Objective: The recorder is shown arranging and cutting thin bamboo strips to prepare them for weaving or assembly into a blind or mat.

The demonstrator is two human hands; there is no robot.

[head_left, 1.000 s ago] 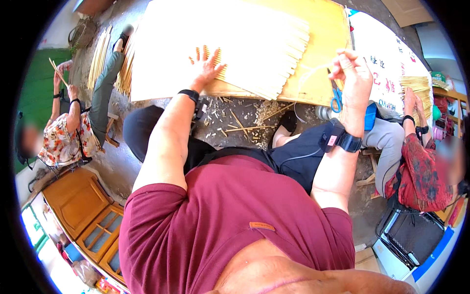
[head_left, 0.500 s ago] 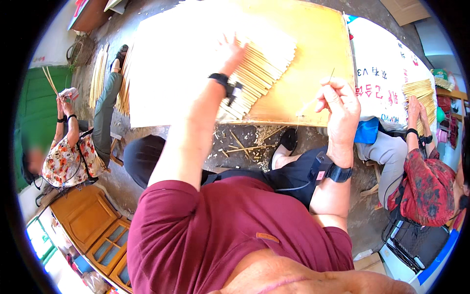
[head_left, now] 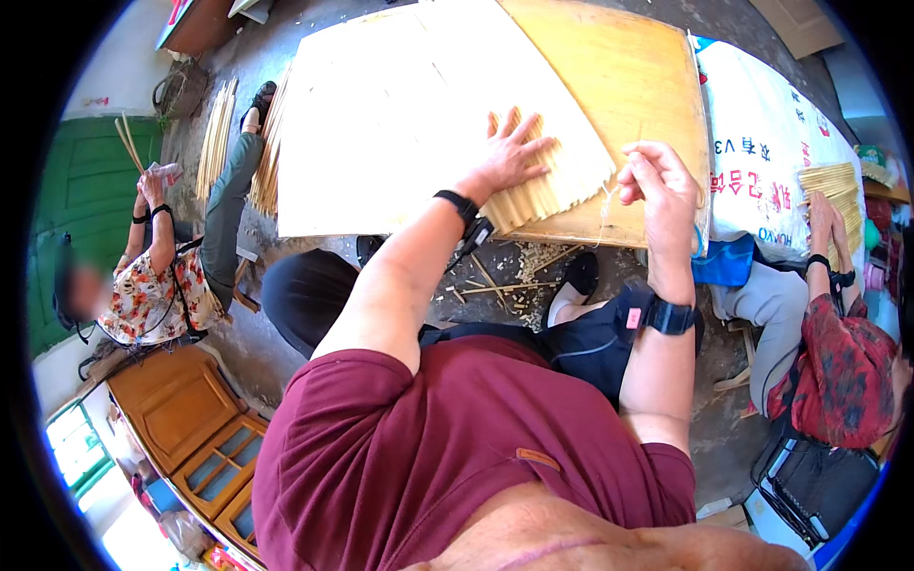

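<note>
My left hand lies spread and flat on a mat of narrow pale strips, near its lower end. The mat looks like bamboo or wood and slants across the wooden table. To the right of the mat, my right hand is raised over the table's right side, thumb and fingers pinched on a thin needle. A fine pale thread hangs between that hand and the mat's corner. Part of the thread is too faint to follow.
A pale board covers the table's left part. Strip offcuts litter the floor below. At right, a co-worker's hands rest by strips on a white printed sack. Another co-worker's hands hold thin sticks at left.
My left hand has come nearer and to the right across the mat. The mat's stepped right edge now looks straighter. My right hand keeps its pinch on the needle; the glare has faded.
</note>
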